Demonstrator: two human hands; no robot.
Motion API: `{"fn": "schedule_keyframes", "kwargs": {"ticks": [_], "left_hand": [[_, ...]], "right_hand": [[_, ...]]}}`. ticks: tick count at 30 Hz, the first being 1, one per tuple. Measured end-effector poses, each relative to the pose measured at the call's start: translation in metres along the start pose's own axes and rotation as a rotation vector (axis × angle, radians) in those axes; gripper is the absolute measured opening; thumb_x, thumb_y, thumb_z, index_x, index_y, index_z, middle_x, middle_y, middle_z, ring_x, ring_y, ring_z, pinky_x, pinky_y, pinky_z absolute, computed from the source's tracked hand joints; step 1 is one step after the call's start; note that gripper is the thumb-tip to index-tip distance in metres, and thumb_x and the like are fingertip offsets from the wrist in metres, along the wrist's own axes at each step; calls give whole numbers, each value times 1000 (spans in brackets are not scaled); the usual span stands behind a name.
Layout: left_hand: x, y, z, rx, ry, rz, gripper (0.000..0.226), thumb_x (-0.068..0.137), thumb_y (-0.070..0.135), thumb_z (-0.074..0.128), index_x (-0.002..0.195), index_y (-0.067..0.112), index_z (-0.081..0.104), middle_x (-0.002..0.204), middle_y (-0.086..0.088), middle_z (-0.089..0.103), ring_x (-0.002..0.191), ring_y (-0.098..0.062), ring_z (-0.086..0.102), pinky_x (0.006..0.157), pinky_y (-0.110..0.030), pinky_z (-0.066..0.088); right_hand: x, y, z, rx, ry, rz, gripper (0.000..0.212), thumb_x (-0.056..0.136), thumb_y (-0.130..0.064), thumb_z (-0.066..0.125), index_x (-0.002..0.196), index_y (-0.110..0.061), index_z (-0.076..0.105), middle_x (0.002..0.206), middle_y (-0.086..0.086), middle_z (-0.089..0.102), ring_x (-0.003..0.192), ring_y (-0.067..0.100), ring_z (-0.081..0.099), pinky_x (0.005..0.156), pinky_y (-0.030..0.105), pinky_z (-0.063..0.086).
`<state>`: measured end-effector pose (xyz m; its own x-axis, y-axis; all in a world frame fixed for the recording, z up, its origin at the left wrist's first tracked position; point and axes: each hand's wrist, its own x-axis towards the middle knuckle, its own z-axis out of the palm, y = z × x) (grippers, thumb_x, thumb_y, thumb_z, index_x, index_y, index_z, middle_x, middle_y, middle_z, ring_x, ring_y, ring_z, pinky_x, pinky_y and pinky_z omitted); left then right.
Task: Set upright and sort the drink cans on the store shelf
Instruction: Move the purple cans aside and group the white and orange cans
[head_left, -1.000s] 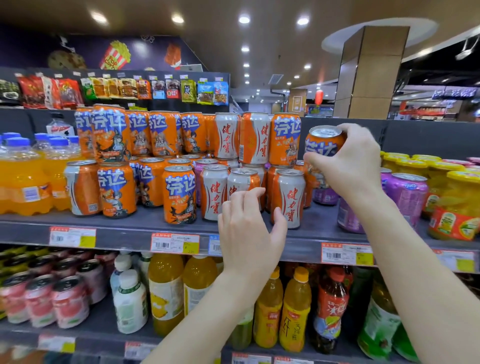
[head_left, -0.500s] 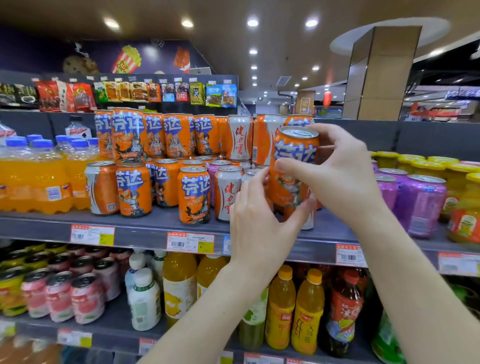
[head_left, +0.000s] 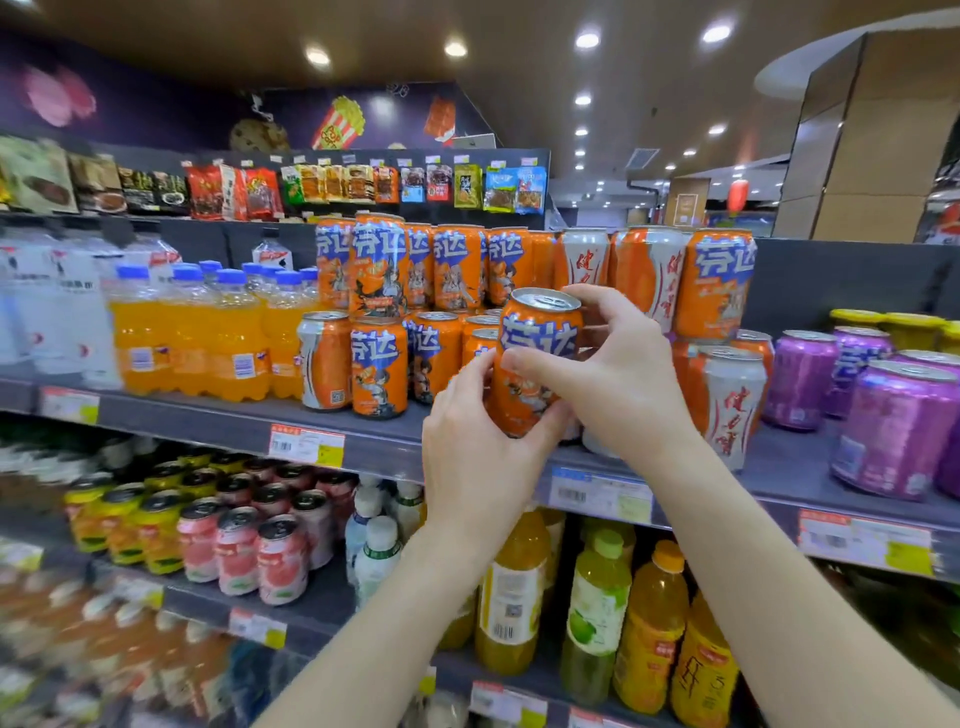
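Now both hands hold one orange can (head_left: 535, 364): the left hand (head_left: 478, 447) curls round its lower half and the right hand (head_left: 613, 384) pinches its upper side. It is upright in the air, just above the shelf (head_left: 363, 441) front. A careless nudge could topple the two-high stack (head_left: 457, 265) behind, or the white can (head_left: 727, 410) beside.

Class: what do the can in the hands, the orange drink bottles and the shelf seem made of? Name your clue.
The held can: likely aluminium, glossy printed wall, bare silver lid with pull tab. The orange drink bottles: probably clear plastic; liquid shows through. The shelf: matte dark grey; metal or laminate, cannot tell.
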<state>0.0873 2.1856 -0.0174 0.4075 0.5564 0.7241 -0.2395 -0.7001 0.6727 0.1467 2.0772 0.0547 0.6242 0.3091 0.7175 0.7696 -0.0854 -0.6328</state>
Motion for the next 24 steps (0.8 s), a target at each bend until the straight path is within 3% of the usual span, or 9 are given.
{"fn": "schedule_keyframes", "kwargs": {"ticks": [5,10,13,15,18,21,24], "left_hand": [[9,-19,-27,22,15,-37,78,73,68,75,137,30,55,127,15,65,120,-9,60,99,-40,53],[17,-39,-49,-23,4,-95,79,73,66,80,139,31,54,127,17,65,119,-3,60,100,-36,54],[23,-52,-58,-34,-6,-121,78,73,67,80,138,32,55,125,19,65,116,0,61,97,-33,55],[27,-57,-62,-27,-24,-127,75,74,62,82,137,31,55,120,25,62,112,7,57,96,-22,51],[31,-65,-65,-34,-56,-140,64,77,51,84,131,35,53,105,36,53,98,27,50,79,2,39],[36,-74,-65,-67,-70,-171,70,76,49,86,134,30,52,109,27,59,95,30,50,74,2,42],[42,-80,-64,-54,-93,-191,71,77,48,86,134,29,49,109,23,61,91,28,53,73,-3,48]], "right_hand": [[-3,-7,34,75,-25,12,77,72,-41,90,138,-21,56,123,-8,67,108,3,66,90,29,58],[-10,-8,57,209,-66,88,43,82,-26,84,121,-23,67,106,-12,76,98,3,72,86,38,61],[-12,-6,67,185,-82,107,32,84,-29,82,113,-28,70,103,-14,76,95,1,72,85,39,62],[-11,-6,72,167,-87,119,26,83,-30,82,105,-34,69,99,-16,76,93,-2,71,85,36,61],[-13,-5,87,128,-52,135,26,81,-31,84,101,-36,68,94,-18,75,89,-4,71,85,32,61],[-19,-1,98,47,40,149,37,80,-36,83,114,-25,71,95,-17,73,85,-6,69,82,25,60],[-25,9,96,-25,197,156,30,83,-33,81,109,-21,71,88,-13,71,77,-4,67,71,10,52]]}}
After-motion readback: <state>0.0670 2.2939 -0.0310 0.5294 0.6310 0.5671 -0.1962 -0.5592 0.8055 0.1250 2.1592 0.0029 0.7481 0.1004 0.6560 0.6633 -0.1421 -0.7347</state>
